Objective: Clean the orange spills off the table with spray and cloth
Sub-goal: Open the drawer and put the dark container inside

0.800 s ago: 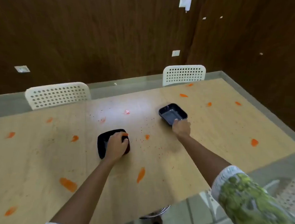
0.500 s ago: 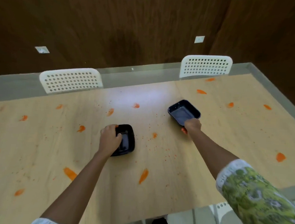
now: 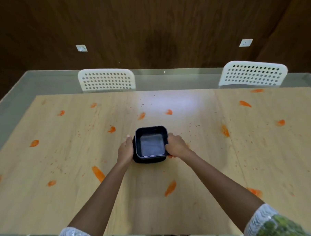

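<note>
Two black square trays sit stacked at the middle of the wooden table (image 3: 218, 201); the upper tray (image 3: 151, 144) rests inside the lower tray (image 3: 149, 160). My left hand (image 3: 125, 148) presses against the stack's left side. My right hand (image 3: 176, 145) grips the upper tray's right rim. Orange smears dot the tabletop, among them one long smear (image 3: 98, 173) near my left forearm and another (image 3: 171, 188) between my arms. Fine orange specks lie around the trays. No spray bottle or cloth is in view.
Two white perforated chairs stand at the far edge, one left (image 3: 106, 80) and one right (image 3: 253, 75). A glass border (image 3: 15, 92) rims the tabletop. A dark wooden wall rises behind. More smears lie at the far right (image 3: 245, 103) and left (image 3: 34, 143).
My right hand carried its tray leftward and set it into the tray under my left hand. The two trays, apart before, are now stacked. The camera view swung left.
</note>
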